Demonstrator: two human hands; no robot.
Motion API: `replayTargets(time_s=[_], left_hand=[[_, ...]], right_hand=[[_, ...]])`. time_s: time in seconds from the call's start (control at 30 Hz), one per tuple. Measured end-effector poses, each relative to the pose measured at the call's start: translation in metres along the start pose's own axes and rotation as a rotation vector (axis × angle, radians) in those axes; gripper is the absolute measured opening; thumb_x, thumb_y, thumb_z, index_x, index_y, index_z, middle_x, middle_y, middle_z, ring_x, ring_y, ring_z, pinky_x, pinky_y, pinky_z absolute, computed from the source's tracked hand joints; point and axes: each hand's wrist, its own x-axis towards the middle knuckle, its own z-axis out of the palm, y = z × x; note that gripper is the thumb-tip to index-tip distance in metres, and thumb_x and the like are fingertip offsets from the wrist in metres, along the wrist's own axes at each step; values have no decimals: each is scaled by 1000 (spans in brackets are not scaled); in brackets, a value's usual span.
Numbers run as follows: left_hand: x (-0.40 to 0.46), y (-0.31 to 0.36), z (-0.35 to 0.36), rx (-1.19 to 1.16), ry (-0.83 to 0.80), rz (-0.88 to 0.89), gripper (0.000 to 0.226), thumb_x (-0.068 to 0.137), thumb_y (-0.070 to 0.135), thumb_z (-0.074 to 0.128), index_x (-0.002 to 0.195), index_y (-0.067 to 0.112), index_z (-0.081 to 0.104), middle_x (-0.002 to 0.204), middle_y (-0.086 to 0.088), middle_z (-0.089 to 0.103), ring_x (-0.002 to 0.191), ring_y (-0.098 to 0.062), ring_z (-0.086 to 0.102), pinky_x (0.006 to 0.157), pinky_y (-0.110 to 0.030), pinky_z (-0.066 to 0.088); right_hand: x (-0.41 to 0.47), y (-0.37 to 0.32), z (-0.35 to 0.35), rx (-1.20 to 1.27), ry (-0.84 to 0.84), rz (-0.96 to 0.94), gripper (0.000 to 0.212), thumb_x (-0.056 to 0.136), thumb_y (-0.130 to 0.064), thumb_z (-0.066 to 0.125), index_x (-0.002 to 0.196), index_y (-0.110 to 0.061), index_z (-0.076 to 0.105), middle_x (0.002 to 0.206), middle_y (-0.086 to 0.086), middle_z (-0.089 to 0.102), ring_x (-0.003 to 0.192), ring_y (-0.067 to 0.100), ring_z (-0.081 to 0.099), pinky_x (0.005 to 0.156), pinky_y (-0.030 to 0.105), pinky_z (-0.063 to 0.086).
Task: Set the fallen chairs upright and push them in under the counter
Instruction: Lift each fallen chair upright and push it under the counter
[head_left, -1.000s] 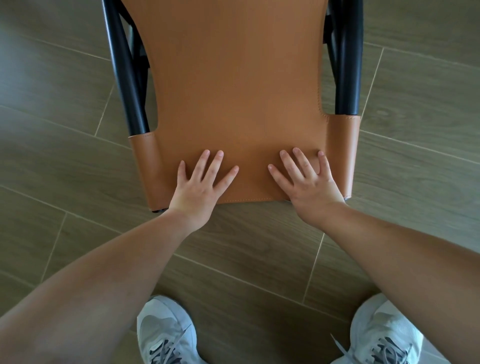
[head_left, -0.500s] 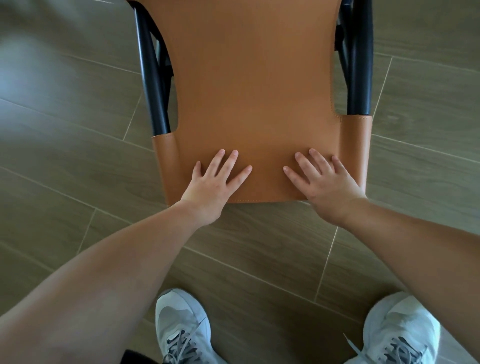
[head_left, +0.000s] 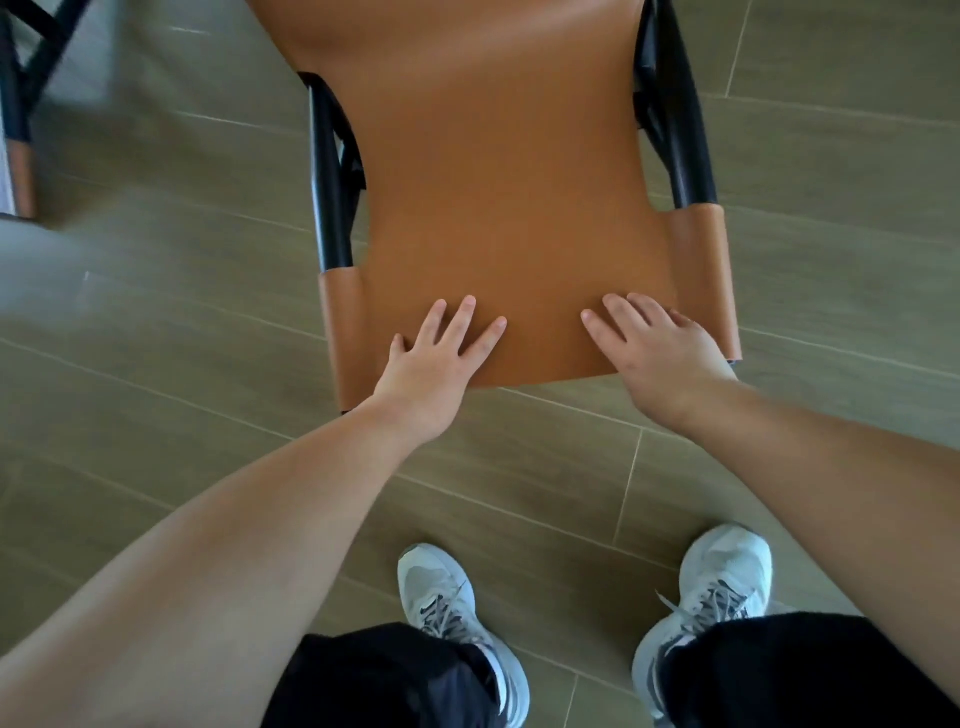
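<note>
A chair with a tan leather back (head_left: 498, 218) and a black metal frame (head_left: 332, 171) stands right in front of me, seen from above and behind. My left hand (head_left: 436, 364) lies flat on the lower left of the leather back, fingers straight and spread. Flat against the lower right of the back rests my right hand (head_left: 654, 348), fingers straight. Both palms press the top edge of the backrest. The seat and legs are hidden by the back.
Part of another chair's black frame with a tan sleeve (head_left: 21, 124) shows at the far left edge. Grey wood-look floor tiles (head_left: 156, 322) surround the chair. My two grey sneakers (head_left: 447, 608) stand just behind it.
The chair and both hands have shifted to the right in view and slightly away from me. My feet have stepped forward. Another chair's frame has come into view at left.
</note>
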Motion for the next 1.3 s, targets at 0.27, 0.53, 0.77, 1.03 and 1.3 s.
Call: replayTargets(time_s=[0.27, 0.53, 0.77, 1.03, 1.3], left_hand=[[-26, -35, -135, -56, -40, -35, 114, 80, -18, 39, 144, 50, -25, 163, 10, -19, 152, -27, -6, 113, -60, 28], [-35, -69, -247, 35, 44, 8, 108, 83, -16, 41, 149, 42, -22, 166, 1, -6, 152, -29, 4, 112, -57, 33], [-31, -98, -321, 113, 143, 25, 99, 86, -11, 44, 154, 33, -13, 165, -6, 3, 151, -31, 6, 114, -58, 30], [-10, -122, -402, 176, 209, -71, 95, 91, -5, 50, 156, 31, -8, 164, -11, 5, 150, -32, 10, 114, -54, 30], [23, -157, -455, 219, 332, -104, 108, 83, -8, 57, 152, 32, -15, 164, -15, 6, 150, -34, 10, 114, -59, 28]], right_hand=[[-14, 20, -138, 48, 23, 41, 85, 86, -4, 55, 154, -18, 6, 151, 7, 21, 136, 29, 30, 90, 38, 49], [-2, 39, -247, 27, 92, 126, 83, 86, -3, 53, 153, -18, 8, 149, 9, 21, 124, 32, 39, 86, 43, 47], [16, 60, -319, 39, 178, 143, 77, 86, -4, 52, 152, -16, 14, 145, 11, 29, 119, 33, 44, 92, 43, 46], [56, 103, -392, 43, 319, 36, 57, 88, -3, 44, 141, -17, 30, 126, 10, 43, 110, 30, 48, 90, 42, 44], [100, 141, -455, -30, 389, -17, 36, 85, -1, 43, 118, -17, 41, 107, 5, 46, 87, 24, 39, 72, 35, 35]])
